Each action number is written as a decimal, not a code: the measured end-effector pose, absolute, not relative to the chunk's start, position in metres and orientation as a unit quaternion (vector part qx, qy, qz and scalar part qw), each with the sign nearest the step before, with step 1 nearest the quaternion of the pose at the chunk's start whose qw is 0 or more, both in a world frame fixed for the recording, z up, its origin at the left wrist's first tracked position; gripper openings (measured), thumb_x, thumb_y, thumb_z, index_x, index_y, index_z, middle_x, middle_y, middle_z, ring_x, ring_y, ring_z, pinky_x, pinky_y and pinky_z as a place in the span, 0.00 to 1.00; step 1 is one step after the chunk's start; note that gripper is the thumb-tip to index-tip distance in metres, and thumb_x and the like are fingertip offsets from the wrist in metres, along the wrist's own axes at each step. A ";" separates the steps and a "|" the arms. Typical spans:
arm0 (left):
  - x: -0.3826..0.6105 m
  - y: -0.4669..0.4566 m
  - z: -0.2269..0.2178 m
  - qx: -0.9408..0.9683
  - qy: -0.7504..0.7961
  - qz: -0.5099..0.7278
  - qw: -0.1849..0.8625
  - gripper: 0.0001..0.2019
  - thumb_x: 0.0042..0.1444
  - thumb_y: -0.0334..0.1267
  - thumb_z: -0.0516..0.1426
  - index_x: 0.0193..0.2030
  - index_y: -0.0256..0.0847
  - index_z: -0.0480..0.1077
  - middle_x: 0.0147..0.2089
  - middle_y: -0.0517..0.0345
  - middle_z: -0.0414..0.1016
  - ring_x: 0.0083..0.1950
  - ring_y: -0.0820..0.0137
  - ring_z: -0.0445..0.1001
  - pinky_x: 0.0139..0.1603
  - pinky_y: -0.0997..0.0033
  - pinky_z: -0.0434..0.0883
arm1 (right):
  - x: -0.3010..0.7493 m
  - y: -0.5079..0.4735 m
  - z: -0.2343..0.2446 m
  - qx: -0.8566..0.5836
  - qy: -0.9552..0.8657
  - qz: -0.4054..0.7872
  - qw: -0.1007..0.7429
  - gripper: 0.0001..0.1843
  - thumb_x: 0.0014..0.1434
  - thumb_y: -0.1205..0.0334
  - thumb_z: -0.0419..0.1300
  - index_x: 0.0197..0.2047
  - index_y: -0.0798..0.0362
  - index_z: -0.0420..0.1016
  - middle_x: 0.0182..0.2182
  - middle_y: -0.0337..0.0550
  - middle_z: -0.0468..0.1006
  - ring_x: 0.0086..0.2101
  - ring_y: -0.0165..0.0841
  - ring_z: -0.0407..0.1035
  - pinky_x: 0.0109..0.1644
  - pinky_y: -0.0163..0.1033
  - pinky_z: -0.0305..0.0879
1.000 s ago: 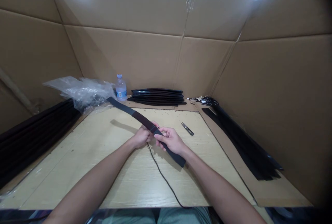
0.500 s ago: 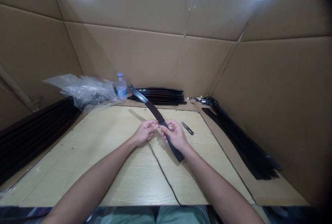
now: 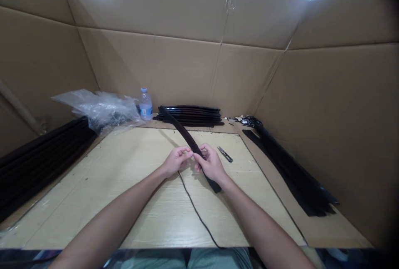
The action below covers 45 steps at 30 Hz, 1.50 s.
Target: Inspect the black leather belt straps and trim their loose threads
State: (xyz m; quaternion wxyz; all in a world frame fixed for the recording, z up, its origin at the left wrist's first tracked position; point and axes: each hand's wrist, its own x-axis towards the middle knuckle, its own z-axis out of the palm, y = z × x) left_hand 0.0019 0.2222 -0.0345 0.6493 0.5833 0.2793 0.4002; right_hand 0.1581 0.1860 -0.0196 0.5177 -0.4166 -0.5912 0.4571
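A long, slightly curved black strip [image 3: 183,132] is held at a slant over the table, its far end pointing up and left. My right hand [image 3: 210,162] is closed round its middle, thumb on the near face. Close against its left edge, my left hand [image 3: 177,160] has thumb and fingertips pinched together. A thin dark cord [image 3: 193,206] trails from beneath my left hand to the table's front edge; its upper end is hidden in my fingers. To the right of my hands lie small thread snips [image 3: 225,154].
Stacked black strips [image 3: 193,115] lie at the back beside a plastic bottle [image 3: 145,106] and clear plastic bags [image 3: 106,109]. More black strips [image 3: 40,156] line the left side, and a bundle of flat black pieces [image 3: 289,169] the right. Cardboard walls [image 3: 187,65] enclose the table.
The black strip has turned about its length, so the shiny face near its far end no longer shows. Both hands stay at almost the same place.
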 end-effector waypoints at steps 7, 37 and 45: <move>0.005 0.222 -0.036 0.577 0.295 0.422 0.634 0.18 0.49 0.49 0.61 0.33 0.35 0.64 0.15 0.73 0.50 0.14 0.83 0.46 0.15 0.79 0.42 | 0.157 0.183 -0.018 -0.458 -0.654 0.326 0.505 0.11 0.53 0.55 0.61 0.35 0.52 0.66 0.27 0.39 0.73 0.27 0.30 0.67 0.30 0.34 0.62; 0.007 0.217 -0.028 0.594 0.269 0.409 0.638 0.14 0.53 0.44 0.58 0.29 0.33 0.67 0.14 0.66 0.56 0.14 0.81 0.48 0.17 0.76 0.43 | 0.162 0.186 -0.011 -0.444 -0.537 0.558 0.451 0.23 0.56 0.44 0.54 0.24 0.56 0.66 0.16 0.40 0.73 0.12 0.24 0.60 0.13 0.28 0.54; 0.007 0.223 -0.035 0.597 0.297 0.439 0.602 0.16 0.54 0.46 0.57 0.25 0.36 0.62 0.14 0.69 0.54 0.15 0.82 0.48 0.18 0.76 0.43 | 0.158 0.183 -0.007 -0.480 -0.514 0.543 0.459 0.22 0.56 0.43 0.54 0.24 0.54 0.63 0.14 0.38 0.71 0.11 0.25 0.60 0.12 0.28 0.54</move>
